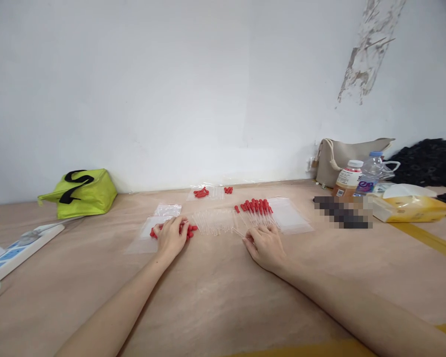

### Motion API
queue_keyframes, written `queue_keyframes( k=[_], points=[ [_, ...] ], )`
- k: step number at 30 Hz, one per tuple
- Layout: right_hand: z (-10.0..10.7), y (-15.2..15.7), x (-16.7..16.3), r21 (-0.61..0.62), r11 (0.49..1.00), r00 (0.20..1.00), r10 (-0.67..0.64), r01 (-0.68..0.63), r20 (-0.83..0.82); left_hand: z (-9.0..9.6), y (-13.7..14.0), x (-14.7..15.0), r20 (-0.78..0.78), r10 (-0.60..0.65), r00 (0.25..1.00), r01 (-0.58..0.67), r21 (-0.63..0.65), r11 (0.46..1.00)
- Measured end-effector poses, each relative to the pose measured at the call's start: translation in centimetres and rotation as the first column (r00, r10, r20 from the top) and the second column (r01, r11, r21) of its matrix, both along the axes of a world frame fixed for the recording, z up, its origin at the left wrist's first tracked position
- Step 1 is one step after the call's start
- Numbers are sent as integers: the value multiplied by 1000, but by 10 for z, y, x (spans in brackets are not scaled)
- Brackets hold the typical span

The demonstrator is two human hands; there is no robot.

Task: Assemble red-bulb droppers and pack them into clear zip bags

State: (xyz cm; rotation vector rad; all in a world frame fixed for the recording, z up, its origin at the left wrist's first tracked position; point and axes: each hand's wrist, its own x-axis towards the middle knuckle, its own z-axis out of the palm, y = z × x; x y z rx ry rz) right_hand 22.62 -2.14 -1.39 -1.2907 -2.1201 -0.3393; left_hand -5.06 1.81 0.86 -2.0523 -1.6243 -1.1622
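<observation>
My left hand (172,236) is over a loose pile of red rubber bulbs (190,232) on a clear plastic bag (139,244). Its fingers are curled together among the bulbs, and their tips are partly hidden. My right hand (264,246) is closed in a pinch on a thin clear dropper tube (238,232), whose end points left. Between the hands lies a row of bare clear tubes (213,221). Just beyond my right hand, several droppers with red bulbs fitted (258,206) lie side by side on another clear bag (292,218).
Near the wall lies a bag with more red bulbs (201,192) and tubes. A lime-green bag (85,193) and a power strip (26,250) are at left. Drink bottles (347,179), a tissue pack (412,206) and a beige bag (330,161) stand at right. Brown paper covers the table.
</observation>
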Motion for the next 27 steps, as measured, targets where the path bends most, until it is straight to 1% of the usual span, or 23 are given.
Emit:
queue_keyframes(
  k=[3, 5, 6, 8, 9, 10, 12, 15, 17, 19, 22, 27],
  points=[
    [-1, 1, 1, -6, 1000, 999, 28, -28, -27, 6, -9, 5, 34, -23, 999, 22, 35, 999],
    [-2, 1, 3, -12, 998, 997, 60, -61, -51, 7, -20, 13, 64, -134, 989, 133, 18, 991],
    [-3, 2, 3, -11, 997, 995, 73, -74, -63, 6, -26, 19, 85, -229, 970, 230, -3, 973],
    [-4, 3, 5, -5, 996, 993, 87, -88, -76, 2, -39, 30, 96, -415, 905, 422, -73, 904],
    [-4, 3, 6, -3, 996, 993, 93, -93, -75, -1, -45, 34, 79, -484, 871, 491, -124, 863],
    [-4, 3, 7, -4, 995, 993, 98, -99, -71, -3, -49, 38, 50, -530, 847, 529, -183, 829],
    [-4, 4, 8, -14, 993, 992, 113, -114, -59, -6, -55, 43, -2, -577, 817, 551, -297, 780],
    [-3, 3, 7, -29, 991, 990, 128, -130, -51, -5, -55, 46, -29, -580, 814, 526, -388, 757],
    [-2, 2, 6, -36, 990, 990, 132, -134, -50, -5, -52, 47, -31, -567, 823, 506, -411, 758],
    [0, 1, 5, -40, 990, 989, 135, -137, -60, -6, -48, 50, -20, -537, 843, 481, -416, 771],
    [1, -1, 3, -32, 986, 983, 163, -166, -89, -10, -47, 55, 11, -474, 880, 443, -378, 813],
    [3, -6, -3, -9, 963, 959, 268, -270, -95, -14, -49, 57, -2, -373, 928, 355, -307, 883]
  ],
)
